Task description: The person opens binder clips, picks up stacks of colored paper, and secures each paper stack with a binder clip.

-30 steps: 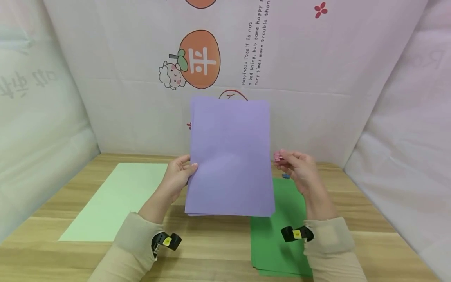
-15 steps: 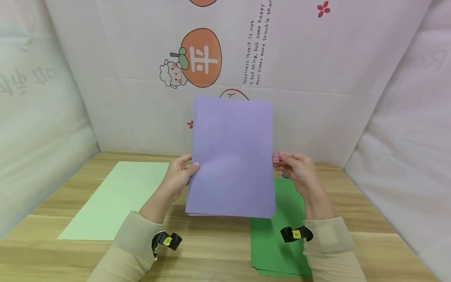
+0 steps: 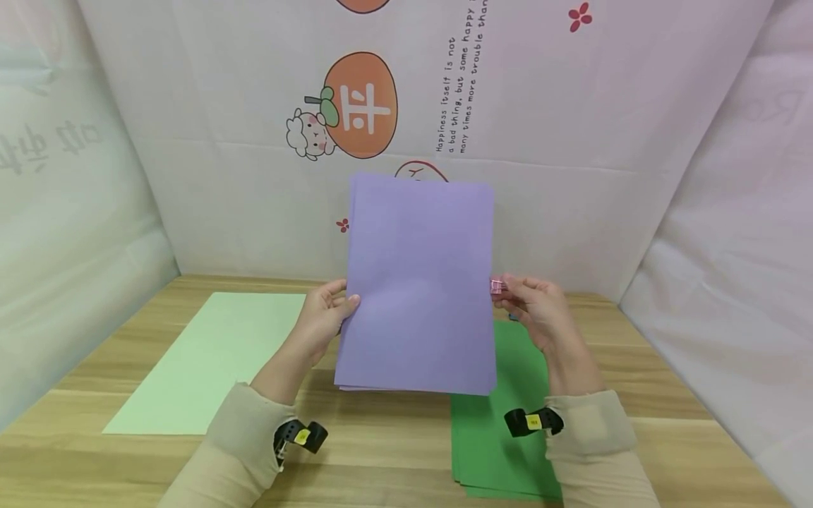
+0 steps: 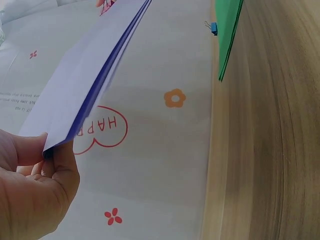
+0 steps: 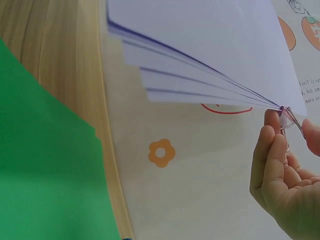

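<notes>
A stack of purple paper sheets (image 3: 419,282) is held upright over the table. My left hand (image 3: 324,314) pinches its left edge, thumb in front and fingers behind; a small dark piece (image 4: 48,154) shows between them. On the opposite edge is a pink binder clip (image 3: 498,285), held by the thumb and fingers of my right hand (image 3: 540,307). In the right wrist view the clip (image 5: 285,114) is on the paper's edge, its wire handles pointing out toward the hand. The sheets come together at the clip and fan apart farther along.
Dark green sheets (image 3: 508,430) lie on the wooden table (image 3: 375,444) at right, with a blue binder clip (image 4: 214,28) at their far edge. At left lies light green paper (image 3: 209,367). A printed white cloth (image 3: 540,226) hangs behind, and more cloth encloses both sides.
The pink binder clip has moved left from beside the purple stack onto its right edge, and the stack has shifted slightly right. My left hand keeps its grip.
</notes>
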`<state>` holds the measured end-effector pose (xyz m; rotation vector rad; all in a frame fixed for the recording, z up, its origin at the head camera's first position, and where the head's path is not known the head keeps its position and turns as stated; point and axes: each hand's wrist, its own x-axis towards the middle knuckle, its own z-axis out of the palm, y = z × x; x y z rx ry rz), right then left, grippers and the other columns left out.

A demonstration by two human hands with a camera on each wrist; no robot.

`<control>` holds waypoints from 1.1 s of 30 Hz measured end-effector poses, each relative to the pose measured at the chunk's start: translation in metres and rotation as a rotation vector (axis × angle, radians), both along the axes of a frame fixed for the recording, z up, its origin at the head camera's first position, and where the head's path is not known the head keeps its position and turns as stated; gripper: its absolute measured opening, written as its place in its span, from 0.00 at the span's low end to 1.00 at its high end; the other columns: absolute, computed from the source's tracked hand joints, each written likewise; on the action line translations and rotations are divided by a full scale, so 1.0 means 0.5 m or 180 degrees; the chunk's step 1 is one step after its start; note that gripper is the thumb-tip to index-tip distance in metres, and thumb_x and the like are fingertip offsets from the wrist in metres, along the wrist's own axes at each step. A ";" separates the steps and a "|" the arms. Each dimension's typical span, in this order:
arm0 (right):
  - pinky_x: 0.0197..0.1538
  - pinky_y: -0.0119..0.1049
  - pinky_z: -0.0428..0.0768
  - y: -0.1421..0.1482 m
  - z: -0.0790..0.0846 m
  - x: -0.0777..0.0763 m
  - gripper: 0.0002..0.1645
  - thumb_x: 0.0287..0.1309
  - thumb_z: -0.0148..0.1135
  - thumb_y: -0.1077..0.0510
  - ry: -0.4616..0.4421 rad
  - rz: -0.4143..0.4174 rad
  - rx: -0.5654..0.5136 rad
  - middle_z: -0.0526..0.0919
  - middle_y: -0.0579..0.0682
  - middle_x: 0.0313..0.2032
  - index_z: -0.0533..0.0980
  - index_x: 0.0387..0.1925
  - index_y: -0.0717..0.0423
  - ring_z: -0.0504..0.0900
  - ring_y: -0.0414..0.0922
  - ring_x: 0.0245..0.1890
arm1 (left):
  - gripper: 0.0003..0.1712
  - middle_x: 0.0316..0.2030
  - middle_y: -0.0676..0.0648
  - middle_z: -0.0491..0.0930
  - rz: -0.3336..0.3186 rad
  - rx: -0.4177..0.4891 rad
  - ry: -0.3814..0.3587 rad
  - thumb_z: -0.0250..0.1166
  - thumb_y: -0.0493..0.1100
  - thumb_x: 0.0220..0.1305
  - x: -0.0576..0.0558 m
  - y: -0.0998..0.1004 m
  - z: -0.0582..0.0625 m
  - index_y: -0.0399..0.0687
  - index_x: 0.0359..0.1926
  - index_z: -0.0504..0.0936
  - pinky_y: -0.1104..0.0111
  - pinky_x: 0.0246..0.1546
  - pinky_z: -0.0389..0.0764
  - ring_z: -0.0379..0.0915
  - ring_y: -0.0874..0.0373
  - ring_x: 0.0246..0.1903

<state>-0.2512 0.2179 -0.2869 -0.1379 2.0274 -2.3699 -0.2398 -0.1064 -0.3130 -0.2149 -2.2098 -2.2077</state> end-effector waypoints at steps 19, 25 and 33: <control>0.40 0.23 0.78 -0.005 -0.001 -0.003 0.09 0.60 0.59 0.54 -0.0133 0.0184 -0.0074 0.83 0.44 0.29 0.82 0.30 0.51 0.78 0.37 0.30 | 0.19 0.42 0.40 0.82 -0.0165 0.0010 0.0159 0.53 0.35 0.67 0.004 0.000 -0.004 0.40 0.59 0.69 0.66 0.37 0.82 0.81 0.60 0.34; 0.40 0.23 0.78 -0.003 0.002 0.000 0.09 0.59 0.60 0.53 -0.0135 0.0255 -0.0140 0.82 0.44 0.31 0.82 0.33 0.52 0.77 0.37 0.32 | 0.20 0.44 0.39 0.82 -0.0189 -0.0003 0.0133 0.53 0.36 0.67 0.004 -0.001 -0.003 0.40 0.59 0.69 0.66 0.38 0.82 0.81 0.60 0.35; 0.42 0.25 0.78 0.002 0.012 0.006 0.09 0.57 0.62 0.52 -0.0037 0.0254 -0.0080 0.83 0.44 0.33 0.82 0.31 0.52 0.78 0.38 0.33 | 0.21 0.48 0.37 0.80 -0.0320 -0.0144 0.0045 0.53 0.37 0.68 0.002 -0.008 0.002 0.41 0.61 0.68 0.64 0.41 0.81 0.81 0.60 0.38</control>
